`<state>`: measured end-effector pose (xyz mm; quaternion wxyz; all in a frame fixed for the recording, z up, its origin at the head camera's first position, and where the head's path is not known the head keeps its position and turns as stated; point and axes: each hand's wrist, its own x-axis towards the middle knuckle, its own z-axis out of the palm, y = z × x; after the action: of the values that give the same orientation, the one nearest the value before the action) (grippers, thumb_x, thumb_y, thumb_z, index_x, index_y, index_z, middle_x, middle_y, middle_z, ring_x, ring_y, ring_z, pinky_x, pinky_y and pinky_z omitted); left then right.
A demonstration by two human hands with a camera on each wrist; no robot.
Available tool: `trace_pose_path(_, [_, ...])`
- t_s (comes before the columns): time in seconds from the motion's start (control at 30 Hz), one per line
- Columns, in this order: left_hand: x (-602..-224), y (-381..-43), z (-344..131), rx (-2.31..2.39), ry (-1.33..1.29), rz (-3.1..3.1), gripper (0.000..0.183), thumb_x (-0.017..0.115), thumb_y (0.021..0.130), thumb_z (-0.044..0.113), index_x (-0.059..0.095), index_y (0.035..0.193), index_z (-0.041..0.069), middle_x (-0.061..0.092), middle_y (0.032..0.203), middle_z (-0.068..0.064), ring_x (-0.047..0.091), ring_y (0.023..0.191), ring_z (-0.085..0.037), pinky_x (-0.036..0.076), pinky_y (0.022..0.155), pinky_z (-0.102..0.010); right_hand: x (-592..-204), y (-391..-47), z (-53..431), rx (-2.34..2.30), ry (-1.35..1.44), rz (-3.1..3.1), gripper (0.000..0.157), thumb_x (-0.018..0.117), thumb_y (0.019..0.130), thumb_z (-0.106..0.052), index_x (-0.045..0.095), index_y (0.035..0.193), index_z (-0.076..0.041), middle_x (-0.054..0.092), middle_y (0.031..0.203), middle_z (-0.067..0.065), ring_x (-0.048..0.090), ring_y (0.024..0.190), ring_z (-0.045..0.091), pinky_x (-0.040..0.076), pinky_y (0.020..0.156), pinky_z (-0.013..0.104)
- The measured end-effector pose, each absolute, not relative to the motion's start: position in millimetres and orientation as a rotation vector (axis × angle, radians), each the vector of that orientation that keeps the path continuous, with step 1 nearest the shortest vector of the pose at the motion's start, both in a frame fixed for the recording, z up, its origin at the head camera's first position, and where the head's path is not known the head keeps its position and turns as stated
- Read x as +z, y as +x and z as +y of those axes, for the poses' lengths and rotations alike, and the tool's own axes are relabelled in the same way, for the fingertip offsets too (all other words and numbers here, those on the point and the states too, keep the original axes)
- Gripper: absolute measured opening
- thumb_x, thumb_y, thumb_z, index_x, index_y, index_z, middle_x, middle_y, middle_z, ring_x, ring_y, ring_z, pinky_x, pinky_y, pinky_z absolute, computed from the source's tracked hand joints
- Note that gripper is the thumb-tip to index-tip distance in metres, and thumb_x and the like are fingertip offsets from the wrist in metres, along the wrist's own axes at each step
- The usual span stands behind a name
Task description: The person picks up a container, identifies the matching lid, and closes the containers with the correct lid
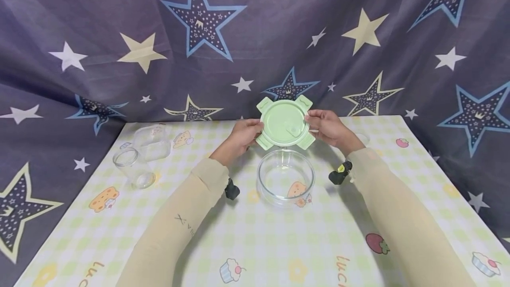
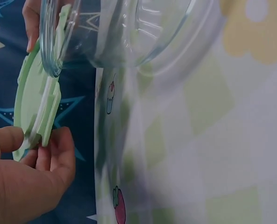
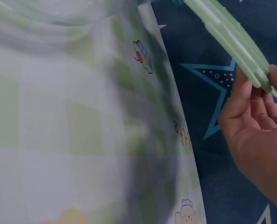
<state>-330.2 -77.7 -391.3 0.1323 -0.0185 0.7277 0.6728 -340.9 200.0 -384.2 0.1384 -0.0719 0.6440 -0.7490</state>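
The lid (image 1: 283, 122) is pinched at opposite edges by left hand (image 1: 244, 135) and right hand (image 1: 327, 128); below this grip, a bowl (image 1: 285, 199) is seen.

Lid (image 2: 31, 95) in hands (image 2: 31, 182); glass bowl (image 2: 117, 44)

A clear jar (image 1: 136, 168) and clear container (image 1: 154, 147) stand at ten o'clock on the checked tablecloth (image 1: 263, 238). Star-printed fabric (image 1: 263, 34) hangs at twelve o'clock

A: Head view?
B: Bright, even. Soft shadows beside the sleeves (image 1: 175, 229) on the tablecloth (image 1: 263, 242).
A: Wrist views?
B: Dimmer, bluish. Left, glare streaks the glass bowl (image 2: 115, 46); right, broad blurry shadow across the tablecloth.
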Motion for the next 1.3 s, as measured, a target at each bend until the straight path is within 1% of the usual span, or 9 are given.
trace_pose_path(0.1, [-388.2, -329.9, -79.9, 1.959, -0.061, 2.131, 0.045, 0.06, 0.105, 0.022, 0.053, 0.147, 0.006, 0.063, 0.132, -0.01, 0.062, 0.122, -0.025, 0.051, 0.103, -0.039, -384.7, -340.6, 197.9, -2.204, -0.224, 1.849, 0.011, 0.054, 0.105, -0.004, 0.052, 0.115, -0.001, 0.065, 0.094, 0.0, 0.069, 0.08, 0.011, 0.058, 0.073, 0.024])
trace_pose_path(0.27, [-385.1, -328.5, -82.5, 2.033, -0.054, 2.135, 0.041, 0.066, 0.102, 0.018, 0.059, 0.14, 0.004, 0.065, 0.121, -0.009, 0.066, 0.103, -0.018, 0.054, 0.082, -0.028, -381.5, -338.4, 194.7, -2.181, -0.259, 1.931, 0.013, 0.056, 0.104, -0.003, 0.052, 0.117, -0.002, 0.064, 0.094, -0.001, 0.067, 0.08, 0.011, 0.058, 0.072, 0.024])
trace_pose_path(0.37, [-383.7, -327.0, -84.8, 2.065, -0.029, 2.138, 0.037, 0.068, 0.1, 0.015, 0.061, 0.134, 0.002, 0.065, 0.114, -0.008, 0.065, 0.094, -0.016, 0.055, 0.076, -0.024, -377.5, -336.3, 194.4, -2.137, -0.289, 2.008, 0.016, 0.056, 0.104, -0.003, 0.052, 0.119, 0.0, 0.063, 0.097, -0.001, 0.067, 0.083, 0.011, 0.06, 0.075, 0.027])
trace_pose_path(0.47, [-382.3, -324.9, -87.5, 2.055, 0.028, 2.172, 0.033, 0.069, 0.1, 0.014, 0.063, 0.129, 0.002, 0.063, 0.113, -0.009, 0.065, 0.093, -0.016, 0.057, 0.08, -0.027, -372.9, -332.5, 195.0, -2.074, -0.332, 2.11, 0.021, 0.057, 0.104, -0.003, 0.051, 0.123, 0.004, 0.062, 0.101, 0.002, 0.068, 0.088, 0.011, 0.062, 0.081, 0.032])
trace_pose_path(0.7, [-379.6, -316.7, -93.8, 1.875, 0.101, 2.341, 0.027, 0.067, 0.102, 0.023, 0.065, 0.125, 0.01, 0.061, 0.121, -0.005, 0.065, 0.1, -0.02, 0.049, 0.097, -0.056, -365.5, -321.7, 195.0, -1.976, -0.463, 2.29, 0.024, 0.065, 0.101, -0.006, 0.055, 0.119, 0.005, 0.063, 0.102, 0.005, 0.065, 0.092, 0.013, 0.062, 0.084, 0.037])
trace_pose_path(0.77, [-380.0, -315.4, -94.7, 1.874, 0.133, 2.327, 0.026, 0.065, 0.103, 0.022, 0.064, 0.126, 0.01, 0.06, 0.123, -0.005, 0.064, 0.102, -0.022, 0.047, 0.1, -0.058, -363.8, -318.5, 195.1, -1.99, -0.495, 2.3, 0.023, 0.068, 0.099, -0.008, 0.057, 0.116, 0.002, 0.066, 0.101, 0.005, 0.065, 0.091, 0.013, 0.062, 0.081, 0.034])
trace_pose_path(0.97, [-381.9, -313.2, -97.4, 1.922, 0.302, 2.317, 0.023, 0.063, 0.103, 0.012, 0.063, 0.125, 0.003, 0.061, 0.123, -0.011, 0.064, 0.103, -0.024, 0.05, 0.102, -0.054, -359.3, -310.1, 199.1, -2.017, -0.602, 2.29, 0.015, 0.07, 0.098, -0.008, 0.063, 0.111, -0.004, 0.069, 0.099, 0.002, 0.066, 0.088, 0.012, 0.061, 0.077, 0.029])
trace_pose_path(1.1, [-382.2, -309.7, -100.4, 1.906, 0.387, 2.385, 0.023, 0.067, 0.101, 0.012, 0.066, 0.123, 0.006, 0.067, 0.117, -0.009, 0.065, 0.102, -0.021, 0.051, 0.096, -0.058, -357.8, -305.9, 204.4, -1.958, -0.685, 2.333, 0.011, 0.068, 0.098, -0.005, 0.063, 0.108, -0.003, 0.069, 0.099, 0.001, 0.068, 0.089, 0.012, 0.061, 0.08, 0.028])
trace_pose_path(1.3, [-377.6, -302.6, -103.6, 1.985, 0.605, 2.472, 0.021, 0.072, 0.096, 0.008, 0.071, 0.117, 0.007, 0.073, 0.106, -0.007, 0.068, 0.1, -0.02, 0.057, 0.092, -0.038, -352.2, -299.7, 212.4, -1.966, -0.754, 2.322, 0.016, 0.072, 0.094, -0.001, 0.069, 0.11, -0.002, 0.072, 0.098, -0.002, 0.071, 0.093, 0.013, 0.06, 0.086, 0.028])
